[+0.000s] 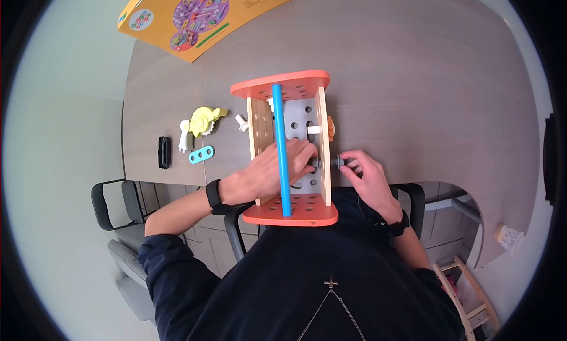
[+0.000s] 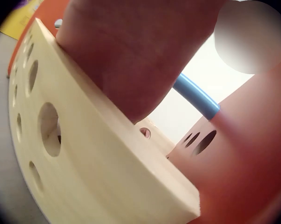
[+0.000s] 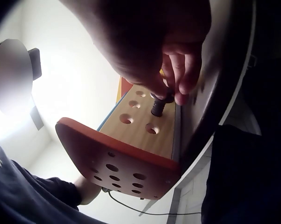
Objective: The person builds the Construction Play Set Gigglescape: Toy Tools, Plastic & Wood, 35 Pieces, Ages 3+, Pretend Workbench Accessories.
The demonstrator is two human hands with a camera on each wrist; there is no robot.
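A toy toolbox (image 1: pixel 328 181) with red end boards, pale wooden sides and a blue rod (image 1: pixel 281 140) across its top stands before me. My left hand (image 1: pixel 277 166) reaches under the rod into the box. Its fingertips pinch a small grey piece (image 1: pixel 315 162) against the inner face of the right side board, mostly covered by the fingers. Outside that board, my right hand (image 1: pixel 369 178) pinches the head of a dark grey bolt (image 3: pixel 157 108) between thumb and fingers. The bolt's threaded shank stands at a hole in the board, with part of it showing outside.
Left of the box lie a yellow toy saw (image 1: pixel 204 121), a turquoise strip with holes (image 1: pixel 201 155), a white screw (image 1: pixel 241 122) and a black case (image 1: pixel 164 152). An orange piece (image 1: pixel 331 128) sits on the right side board. A yellow carton (image 1: pixel 236 13) stands at the back.
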